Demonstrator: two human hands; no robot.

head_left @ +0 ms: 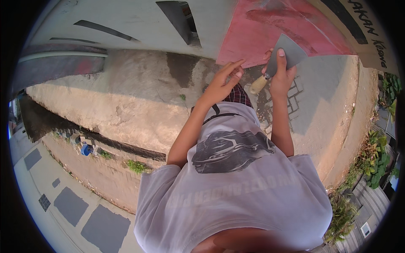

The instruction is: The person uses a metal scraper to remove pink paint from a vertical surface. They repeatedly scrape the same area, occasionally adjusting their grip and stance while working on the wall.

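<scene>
Two forearms extended forward. Right hand [282, 80] clamped on blade of one scraper [292, 51], handle pointing lower left, near red wall section [238, 42]. Left hand [221, 85] holds nothing, fingers loosely bent.

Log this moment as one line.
right hand: holds scraper by its blade, wooden handle free | left hand: loosely curled, seemingly empty, before red surface | left-hand contact: unclear

Scraper [293, 51], in the fingers [281, 62] of the right hand [281, 80]; left of it, the fingers [232, 68] of the left hand [220, 87]; beyond it, the wall [247, 36]; beneath it, paving [306, 95]; farther left of it, a gutter [145, 152]; far right of it, plants [376, 168].
</scene>
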